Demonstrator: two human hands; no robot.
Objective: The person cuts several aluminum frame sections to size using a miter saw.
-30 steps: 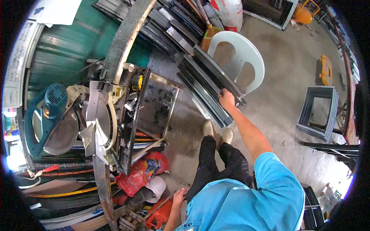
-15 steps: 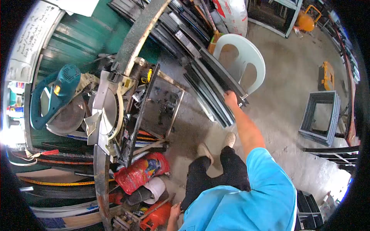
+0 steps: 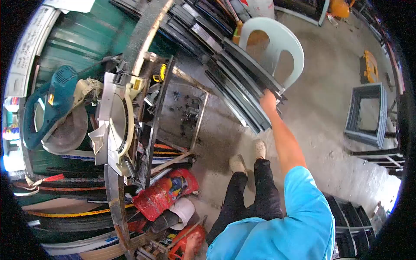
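Note:
Long dark grey metal profiles (image 3: pixel 242 82) lie in a stack that runs from the top of the view toward my feet. My right hand (image 3: pixel 268 102) is closed on one profile close to the near end of the stack, arm stretched out. The fingertips are partly hidden behind the hand. Low in the view, my left hand (image 3: pixel 196 239) is smeared by motion beside an orange-red object (image 3: pixel 180 249) on the floor. Whether its fingers are closed does not show.
A white plastic chair (image 3: pixel 294 47) stands right beside the profiles. At left is a teal miter saw (image 3: pixel 65 86) on a metal stand, with a red bag (image 3: pixel 164 193) below it. Stacked grey frames (image 3: pixel 353 112) and a yellow case (image 3: pixel 369 67) are at right.
The view has shifted a little. My left hand has swung out from beside my leg, toward the left. My right hand stays at the end of the profiles.

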